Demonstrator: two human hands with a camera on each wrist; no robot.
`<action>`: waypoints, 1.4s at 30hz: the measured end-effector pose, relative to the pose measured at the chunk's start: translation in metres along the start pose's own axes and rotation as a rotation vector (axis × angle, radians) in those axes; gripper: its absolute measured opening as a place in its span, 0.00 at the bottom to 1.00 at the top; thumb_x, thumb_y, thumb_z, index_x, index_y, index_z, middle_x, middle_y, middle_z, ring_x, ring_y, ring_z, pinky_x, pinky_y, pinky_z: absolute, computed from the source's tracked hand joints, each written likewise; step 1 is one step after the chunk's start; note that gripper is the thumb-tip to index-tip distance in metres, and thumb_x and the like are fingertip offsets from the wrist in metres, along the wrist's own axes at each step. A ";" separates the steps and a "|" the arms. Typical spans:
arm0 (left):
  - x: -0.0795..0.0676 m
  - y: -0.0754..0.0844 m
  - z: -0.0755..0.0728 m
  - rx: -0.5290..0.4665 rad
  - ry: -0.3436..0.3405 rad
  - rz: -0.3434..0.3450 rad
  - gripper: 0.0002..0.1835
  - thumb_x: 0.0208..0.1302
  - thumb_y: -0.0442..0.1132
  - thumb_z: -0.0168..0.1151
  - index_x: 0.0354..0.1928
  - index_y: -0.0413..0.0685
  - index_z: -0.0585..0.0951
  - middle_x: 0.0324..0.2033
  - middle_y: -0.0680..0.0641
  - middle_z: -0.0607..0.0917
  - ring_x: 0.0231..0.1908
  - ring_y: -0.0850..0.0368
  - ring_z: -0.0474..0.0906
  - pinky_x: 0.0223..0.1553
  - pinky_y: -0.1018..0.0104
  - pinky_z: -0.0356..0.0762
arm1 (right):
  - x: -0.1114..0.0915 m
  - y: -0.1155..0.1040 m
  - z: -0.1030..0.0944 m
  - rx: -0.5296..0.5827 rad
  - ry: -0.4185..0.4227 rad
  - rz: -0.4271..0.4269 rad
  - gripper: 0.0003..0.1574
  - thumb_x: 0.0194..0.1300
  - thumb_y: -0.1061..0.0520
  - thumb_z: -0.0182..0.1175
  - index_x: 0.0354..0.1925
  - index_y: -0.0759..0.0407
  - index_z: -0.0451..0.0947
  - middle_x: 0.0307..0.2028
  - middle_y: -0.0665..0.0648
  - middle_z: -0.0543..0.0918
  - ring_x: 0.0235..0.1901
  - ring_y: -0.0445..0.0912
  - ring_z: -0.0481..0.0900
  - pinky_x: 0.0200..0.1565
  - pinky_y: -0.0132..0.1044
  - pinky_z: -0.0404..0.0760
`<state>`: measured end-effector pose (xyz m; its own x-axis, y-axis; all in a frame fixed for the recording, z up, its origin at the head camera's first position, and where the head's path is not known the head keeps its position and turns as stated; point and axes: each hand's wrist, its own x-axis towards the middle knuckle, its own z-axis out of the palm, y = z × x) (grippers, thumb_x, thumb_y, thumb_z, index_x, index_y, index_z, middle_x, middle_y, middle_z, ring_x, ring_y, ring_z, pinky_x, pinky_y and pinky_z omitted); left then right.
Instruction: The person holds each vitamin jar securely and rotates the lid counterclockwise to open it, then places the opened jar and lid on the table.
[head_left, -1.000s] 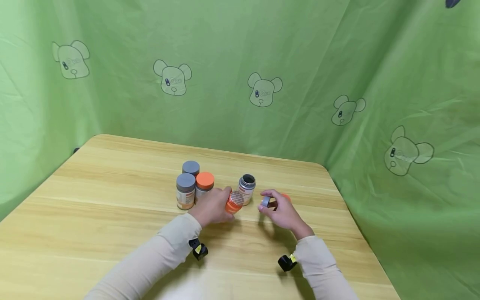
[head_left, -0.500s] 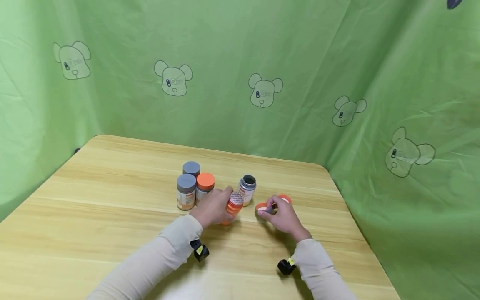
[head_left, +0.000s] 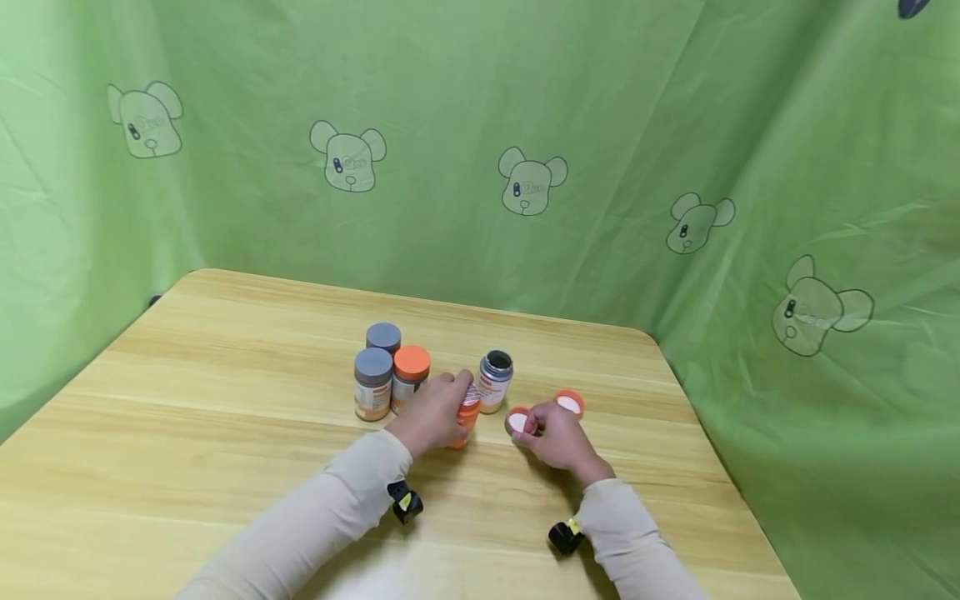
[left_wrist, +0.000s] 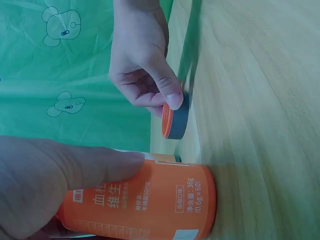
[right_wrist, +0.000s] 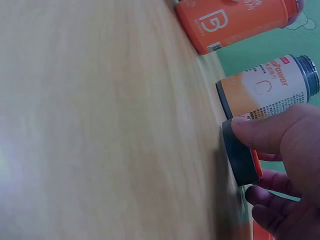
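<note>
My left hand (head_left: 429,414) grips an orange supplement bottle (left_wrist: 165,200), its thumb along the printed side and its base close to the tabletop. No cap is on this bottle; a printed seal shows at its top in the head view. My right hand (head_left: 561,437) pinches a dark grey bottle cap (right_wrist: 240,156) with an orange rim between thumb and fingers. The cap's white inside faces up, low at the tabletop. Just behind it lies an orange cap (head_left: 570,403), inside up. An uncapped grey bottle (head_left: 494,392) stands upright between the hands, farther back.
Left of the left hand, three capped bottles stand close together: a front grey-capped bottle (head_left: 372,392), a rear grey-capped bottle (head_left: 383,335) and an orange-capped bottle (head_left: 411,364). The wooden table (head_left: 225,467) is backed by a green curtain (head_left: 450,242).
My right hand has lowered the grey cap to the tabletop and turned its inside upward. My left hand has brought the orange bottle lower and more upright.
</note>
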<state>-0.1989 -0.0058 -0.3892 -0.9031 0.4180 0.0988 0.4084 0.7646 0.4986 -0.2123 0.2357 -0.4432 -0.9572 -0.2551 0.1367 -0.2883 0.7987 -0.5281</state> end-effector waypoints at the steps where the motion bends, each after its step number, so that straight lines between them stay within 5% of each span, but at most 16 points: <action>1: 0.000 0.001 0.001 -0.001 0.001 0.001 0.39 0.47 0.37 0.77 0.62 0.42 0.69 0.49 0.39 0.79 0.46 0.47 0.78 0.46 0.54 0.77 | 0.000 0.000 0.000 -0.002 -0.002 0.009 0.19 0.50 0.58 0.75 0.18 0.53 0.72 0.22 0.50 0.72 0.28 0.44 0.68 0.33 0.38 0.68; 13: 0.011 0.011 0.009 0.013 0.049 -0.072 0.30 0.44 0.33 0.76 0.49 0.40 0.70 0.36 0.40 0.80 0.31 0.48 0.79 0.32 0.58 0.79 | 0.002 -0.004 -0.004 0.008 0.004 0.106 0.19 0.46 0.57 0.78 0.14 0.53 0.75 0.19 0.48 0.74 0.26 0.42 0.70 0.32 0.37 0.69; 25: 0.018 0.017 0.012 0.039 0.101 -0.126 0.31 0.44 0.33 0.76 0.49 0.41 0.70 0.34 0.39 0.83 0.27 0.46 0.81 0.27 0.58 0.79 | 0.010 -0.009 -0.004 -0.053 -0.004 0.158 0.18 0.48 0.55 0.77 0.15 0.55 0.76 0.17 0.47 0.74 0.23 0.43 0.70 0.30 0.37 0.69; 42: 0.029 0.016 0.013 -0.005 0.082 -0.185 0.28 0.49 0.31 0.73 0.50 0.41 0.68 0.34 0.39 0.82 0.29 0.47 0.81 0.27 0.59 0.79 | 0.032 -0.015 -0.007 -0.106 -0.073 0.233 0.19 0.51 0.51 0.76 0.17 0.55 0.76 0.18 0.49 0.76 0.26 0.46 0.72 0.32 0.38 0.70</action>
<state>-0.2171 0.0249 -0.3897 -0.9706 0.2290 0.0743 0.2337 0.8224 0.5186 -0.2389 0.2195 -0.4254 -0.9948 -0.0932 -0.0416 -0.0648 0.8921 -0.4471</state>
